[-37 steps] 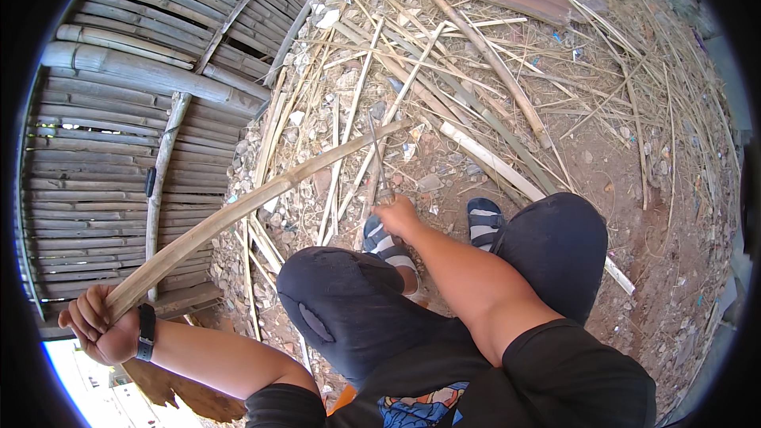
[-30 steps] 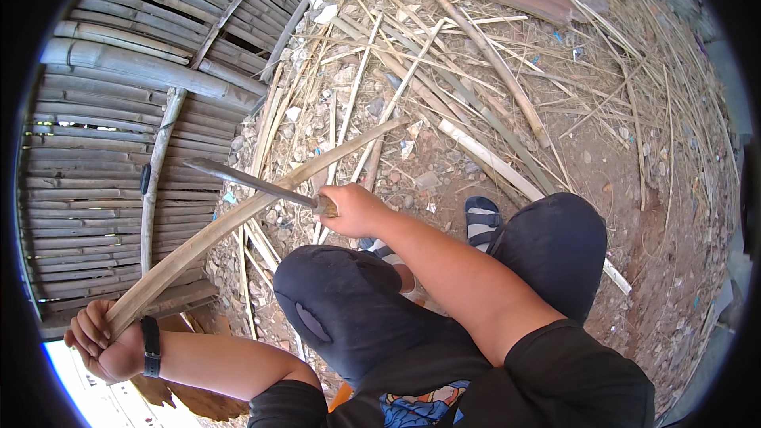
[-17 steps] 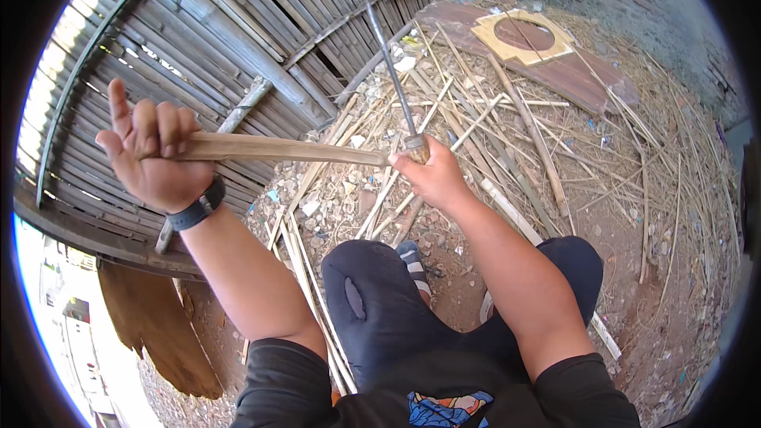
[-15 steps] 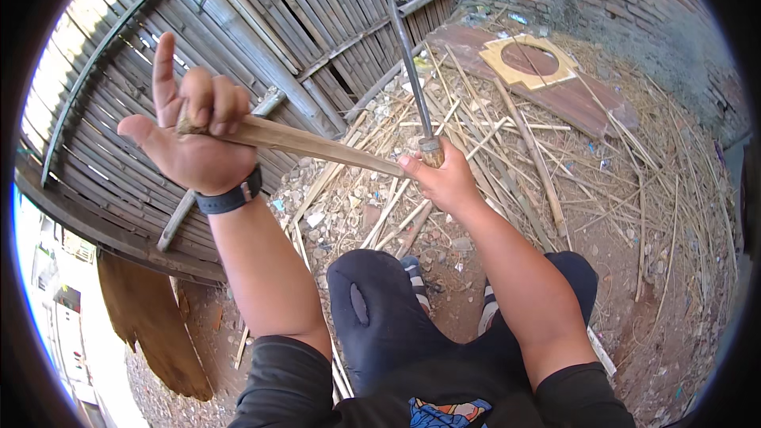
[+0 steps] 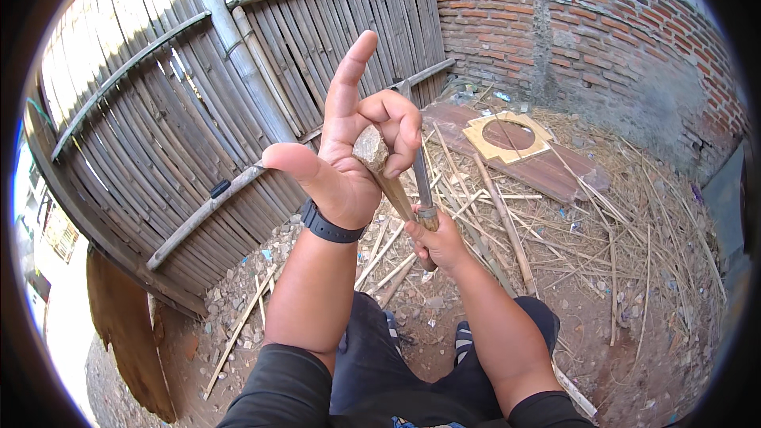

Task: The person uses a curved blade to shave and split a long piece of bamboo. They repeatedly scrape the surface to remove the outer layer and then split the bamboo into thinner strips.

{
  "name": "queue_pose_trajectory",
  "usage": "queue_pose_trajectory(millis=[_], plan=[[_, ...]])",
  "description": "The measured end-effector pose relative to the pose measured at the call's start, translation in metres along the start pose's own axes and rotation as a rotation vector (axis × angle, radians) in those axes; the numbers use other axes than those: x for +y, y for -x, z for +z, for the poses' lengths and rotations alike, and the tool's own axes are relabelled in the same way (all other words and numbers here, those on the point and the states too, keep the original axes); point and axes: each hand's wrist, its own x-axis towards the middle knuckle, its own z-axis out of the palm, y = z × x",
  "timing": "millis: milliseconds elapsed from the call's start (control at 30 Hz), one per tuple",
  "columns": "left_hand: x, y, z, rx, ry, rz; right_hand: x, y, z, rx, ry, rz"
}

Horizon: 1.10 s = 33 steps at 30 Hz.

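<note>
My left hand (image 5: pixel 339 178) grips a wooden stick (image 5: pixel 370 149) with its curled fingers, while the thumb and forefinger stretch out away from it. The stick's rough, blunt end points up toward me, and its shaft slants down to my right hand (image 5: pixel 445 244). That hand is closed round the wooden handle of a long-bladed knife (image 5: pixel 422 182), just below a metal collar. Its narrow dark blade rises away from me, partly hidden behind my left fingers. My right thumb lies against or very near the stick's lower end; whether it touches is unclear.
A bamboo fence (image 5: pixel 269 87) curves along the left, meeting a brick wall (image 5: pixel 602 63) at the back. Bamboo strips and a pole (image 5: pixel 507 226) litter the rubble ground. Farther off, a yellowish board with a round hole (image 5: pixel 473 136) lies on a brown panel (image 5: pixel 547 178).
My left hand has swung right with the stick, whose end now faces me. The knife stays in my right hand. The view has tilted up, showing more of the wall.
</note>
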Motion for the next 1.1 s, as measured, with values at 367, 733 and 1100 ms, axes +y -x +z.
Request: queue_pose_trajectory(millis=[367,733,1100], plan=[[-0.067,0.056,-0.028,0.390,-0.304,-0.179,-0.011,0.000,-0.019,0.182,-0.036,-0.069],[-0.134,0.151,-0.064,-0.211,-0.926,-0.765,-0.034,0.000,-0.036,0.161,-0.278,-0.084],[-0.150,0.240,-0.114,-0.150,-0.506,-1.245,-0.065,0.006,-0.049,0.125,-0.530,-0.100]])
